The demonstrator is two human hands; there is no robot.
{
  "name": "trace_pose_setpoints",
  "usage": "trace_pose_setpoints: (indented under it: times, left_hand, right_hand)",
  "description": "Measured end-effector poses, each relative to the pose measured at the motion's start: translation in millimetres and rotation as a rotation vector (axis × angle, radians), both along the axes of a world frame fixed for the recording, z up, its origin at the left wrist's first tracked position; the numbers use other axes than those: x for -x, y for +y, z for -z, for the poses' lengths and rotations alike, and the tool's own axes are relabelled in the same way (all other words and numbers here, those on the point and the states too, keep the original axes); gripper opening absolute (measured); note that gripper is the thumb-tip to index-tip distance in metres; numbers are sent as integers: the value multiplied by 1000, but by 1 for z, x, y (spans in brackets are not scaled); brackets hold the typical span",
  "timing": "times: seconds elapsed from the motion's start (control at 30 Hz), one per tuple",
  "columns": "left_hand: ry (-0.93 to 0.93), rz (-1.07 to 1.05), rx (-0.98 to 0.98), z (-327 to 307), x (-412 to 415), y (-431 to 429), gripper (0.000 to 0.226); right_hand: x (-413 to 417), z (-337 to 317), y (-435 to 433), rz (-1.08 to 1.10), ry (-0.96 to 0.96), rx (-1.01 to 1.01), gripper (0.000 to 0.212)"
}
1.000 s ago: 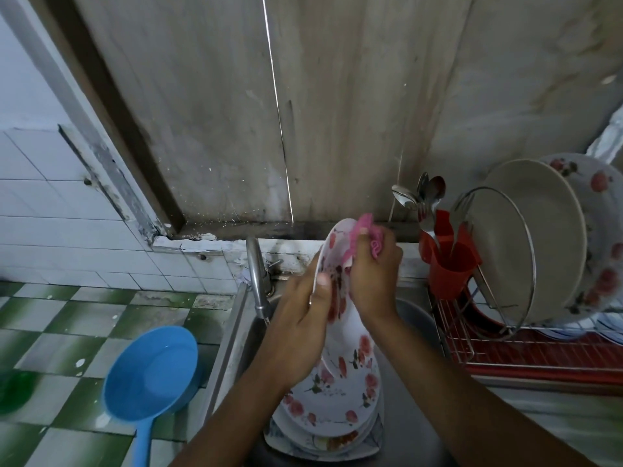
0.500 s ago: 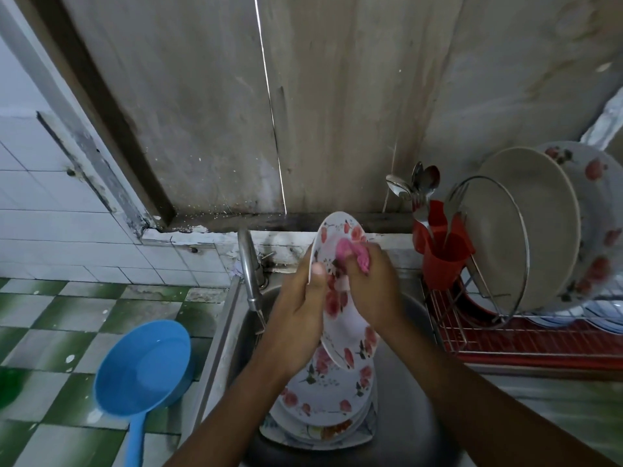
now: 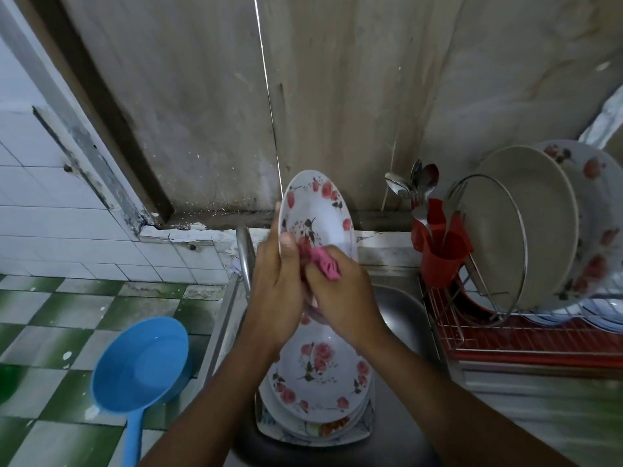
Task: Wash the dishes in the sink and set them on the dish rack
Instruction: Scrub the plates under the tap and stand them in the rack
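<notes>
Status entry, head view only

- Hands: both clamped, working together over the sink (image 3: pixel 403 308). My read is that the left hand (image 3: pixel 276 291) grips the floral plate (image 3: pixel 318 214) by its left rim, thumb on the face, holding it upright on edge above the basin. The right hand (image 3: pixel 340 298) pinches a pink sponge (image 3: pixel 325 262) and presses it on the lower part of the plate's face.
- Step in hand, as I judge it: scrubbing this one plate. No water shows running from the tap (image 3: pixel 244 251), so I take rinsing as not yet done.
- Done so far: the dish rack (image 3: pixel 526 338), right of the sink, already carries a beige plate (image 3: pixel 526 224) and a flowered plate (image 3: pixel 596 214) behind it, both standing on edge. The red cutlery cup (image 3: pixel 441 254) at the rack's near corner holds spoons (image 3: pixel 418 183) and forks. Whether those came from this wash I cannot tell.
- Left: a stack of plates (image 3: pixel 320 375) lies flat in the sink below the hands, with a round floral one on top, further rims under it and a squarish dish at the bottom. All of these look unwashed to me.
- Blue scoop (image 3: pixel 141 365) sits on the tiled bench (image 3: pixel 67 315) left of the sink, untouched.
- Estimate: early to middle of the job, since more plates wait in the basin than stand in the rack
</notes>
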State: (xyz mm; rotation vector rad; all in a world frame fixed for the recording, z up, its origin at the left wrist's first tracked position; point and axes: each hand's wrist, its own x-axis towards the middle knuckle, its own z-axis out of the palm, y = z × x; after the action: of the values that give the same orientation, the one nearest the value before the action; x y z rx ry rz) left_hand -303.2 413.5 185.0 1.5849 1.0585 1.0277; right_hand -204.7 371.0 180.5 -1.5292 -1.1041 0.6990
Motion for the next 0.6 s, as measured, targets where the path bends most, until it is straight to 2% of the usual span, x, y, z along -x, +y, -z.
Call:
trace_pose_setpoints:
  times: [0.1,0.17,0.23,0.33,0.43,0.53,0.6]
  left_hand:
    - [-8,30,37,5,5,-8,60]
    - [34,70,49,8,5,-18,54]
    - [46,122,65,9,4,-27,46]
    - [93,196,98,9,3,-33,41]
    - [155,215,81,10,-1,-28,50]
    - [114,162,50,11,-2,-11,63]
    - [100,158,43,9,-2,-5,65]
  right_hand:
    - [-29,45,-11,73,-443,110,14]
    - [-51,67,-5,118,-566,159,23]
    - [-69,72,10,218,-511,161,25]
    - [-78,41,33,385,-197,64,17]
    - [-52,5,36,276,32,-122,19]
    - [-22,-21,21,52,65,-157,16]
    - [-16,-34,17,-8,63,-192,20]
